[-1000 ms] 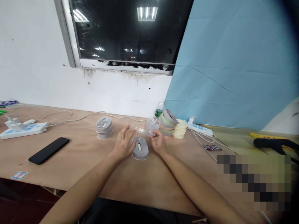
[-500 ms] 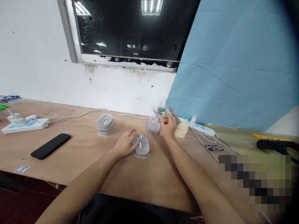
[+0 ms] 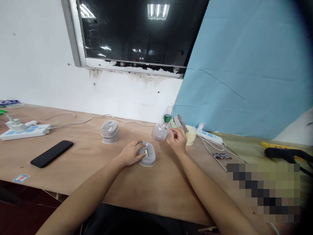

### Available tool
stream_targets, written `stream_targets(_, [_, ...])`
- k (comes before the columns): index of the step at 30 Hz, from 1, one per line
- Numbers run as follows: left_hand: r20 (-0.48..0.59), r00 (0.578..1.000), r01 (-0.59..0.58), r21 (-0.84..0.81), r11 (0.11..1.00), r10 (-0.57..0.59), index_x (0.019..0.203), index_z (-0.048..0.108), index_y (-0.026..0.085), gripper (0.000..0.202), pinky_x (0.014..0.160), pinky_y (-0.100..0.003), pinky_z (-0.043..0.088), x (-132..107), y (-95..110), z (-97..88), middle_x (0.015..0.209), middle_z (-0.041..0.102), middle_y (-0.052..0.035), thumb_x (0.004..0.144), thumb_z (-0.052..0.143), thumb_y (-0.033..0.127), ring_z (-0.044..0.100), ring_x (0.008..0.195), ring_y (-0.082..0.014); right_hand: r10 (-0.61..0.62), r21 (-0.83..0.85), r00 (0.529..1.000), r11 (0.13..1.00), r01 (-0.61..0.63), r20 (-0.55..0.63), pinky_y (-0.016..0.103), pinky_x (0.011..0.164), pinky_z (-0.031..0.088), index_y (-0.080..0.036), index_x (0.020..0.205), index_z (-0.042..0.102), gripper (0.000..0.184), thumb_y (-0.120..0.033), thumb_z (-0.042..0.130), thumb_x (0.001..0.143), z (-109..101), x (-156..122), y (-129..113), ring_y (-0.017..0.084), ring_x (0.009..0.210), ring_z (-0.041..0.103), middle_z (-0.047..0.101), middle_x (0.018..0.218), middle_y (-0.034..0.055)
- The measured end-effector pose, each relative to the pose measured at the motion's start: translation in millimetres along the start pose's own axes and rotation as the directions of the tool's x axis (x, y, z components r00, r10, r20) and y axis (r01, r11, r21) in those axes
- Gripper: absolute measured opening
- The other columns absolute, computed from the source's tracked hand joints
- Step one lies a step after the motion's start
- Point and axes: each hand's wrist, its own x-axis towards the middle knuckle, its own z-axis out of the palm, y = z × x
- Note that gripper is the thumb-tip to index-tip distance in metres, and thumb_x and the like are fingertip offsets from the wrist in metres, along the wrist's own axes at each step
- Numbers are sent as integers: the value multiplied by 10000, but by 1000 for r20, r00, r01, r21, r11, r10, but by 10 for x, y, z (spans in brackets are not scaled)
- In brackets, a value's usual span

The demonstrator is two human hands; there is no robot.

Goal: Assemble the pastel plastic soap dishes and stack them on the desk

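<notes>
My left hand (image 3: pixel 131 153) rests against a small grey oval box (image 3: pixel 148 155) on the table, thumb on its top by a pale slot and fingers at its far left side. My right hand (image 3: pixel 178 141) is raised beyond the box, fingertips pinched together. Whatever they hold, if anything, is too small to make out. A crumpled clear plastic bag (image 3: pixel 160 130) lies just left of these fingertips. Behind them stand grey curved pieces (image 3: pixel 179 122) with a pale green patch, partly hidden. Pale yellow stacked pieces (image 3: pixel 190 136) show to their right.
Two stacked grey oval boxes (image 3: pixel 110 131) stand left of my hands. Farther left lie a black phone (image 3: pixel 52 154) and a white power strip (image 3: pixel 26 131). A bottle with a green label (image 3: pixel 167 117) is by the wall. Another power strip (image 3: pixel 210 136) and cables lie right.
My right hand has drawn slightly down and toward me from the grey pieces, uncovering more of them and the green bottle label. My left hand stays at the box.
</notes>
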Motion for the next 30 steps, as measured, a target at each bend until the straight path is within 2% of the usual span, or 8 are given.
stream_targets(3, [40, 999, -5, -15, 1000, 6, 1255, 559, 216, 503, 983, -428, 438, -14, -27, 31, 1271, 543, -128, 853, 545, 519, 559, 1127, -273, 3, -3, 998, 1000, -3, 58, 341, 676, 488, -196, 922, 644, 212, -361, 521, 872, -164, -170, 36, 186, 714, 558, 621, 885, 75])
stream_targets(5, [73, 997, 3, -15, 1000, -2, 1291, 531, 216, 622, 990, -449, 426, -33, -50, 73, 1313, 517, -143, 801, 575, 597, 543, 1160, -304, 11, 25, 969, 1000, -18, 248, 339, 664, 490, -203, 971, 640, 234, -387, 534, 872, -239, -318, 9, 169, 652, 551, 629, 860, 55])
stream_targets(9, [135, 990, 27, 5, 1000, -27, 1404, 397, 215, 942, 1007, -479, 397, -77, -112, 184, 1430, 404, -178, 647, 647, 717, 473, 1248, -367, -89, 149, 740, 989, -16, 667, 332, 689, 512, -219, 1141, 607, 395, -462, 607, 828, -243, -526, -220, 164, 696, 588, 638, 956, 55])
stream_targets(11, [159, 986, 47, 15, 999, -49, 1440, 334, 213, 1014, 1011, -478, 392, -93, -146, 222, 1462, 360, -189, 627, 656, 726, 448, 1275, -376, -163, 221, 659, 975, -6, 735, 346, 784, 520, -225, 1184, 595, 474, -490, 646, 794, -187, -554, -359, 196, 882, 614, 612, 1085, 78])
stream_targets(17, [232, 966, 117, -1, 993, -114, 1479, 236, 157, 1032, 1024, -486, 387, -91, -187, 186, 1501, 281, -225, 692, 602, 716, 415, 1305, -385, -290, 315, 560, 948, 54, 776, 414, 956, 475, -245, 1121, 644, 407, -506, 628, 809, -50, -575, -442, 241, 1109, 583, 604, 1224, 76])
stream_targets(20, [230, 966, 131, -43, 990, -118, 1472, 244, 139, 1053, 1043, -482, 374, -79, -177, 153, 1511, 256, -231, 671, 643, 693, 377, 1333, -383, -295, 329, 586, 943, 52, 755, 415, 959, 474, -244, 1085, 657, 312, -455, 549, 882, -54, -602, -392, 228, 1098, 600, 657, 1163, 63])
stream_targets(26, [160, 978, 154, -118, 981, -135, 1497, 122, 150, 1021, 1092, -468, 333, -70, -133, 138, 1533, 214, -204, 732, 685, 525, 300, 1386, -330, -194, 352, 753, 935, -53, 629, 337, 859, 503, -229, 1030, 664, 267, -407, 498, 920, -97, -601, -450, 196, 972, 647, 695, 1046, 59])
stream_targets(30, [152, 978, 162, -137, 977, -141, 1507, 32, 156, 1051, 1103, -466, 322, -63, -76, 96, 1537, 217, -187, 754, 664, 529, 270, 1400, -322, -121, 356, 812, 928, -112, 571, 313, 807, 487, -209, 984, 670, 287, -421, 488, 921, -102, -615, -492, 195, 908, 643, 700, 971, 64])
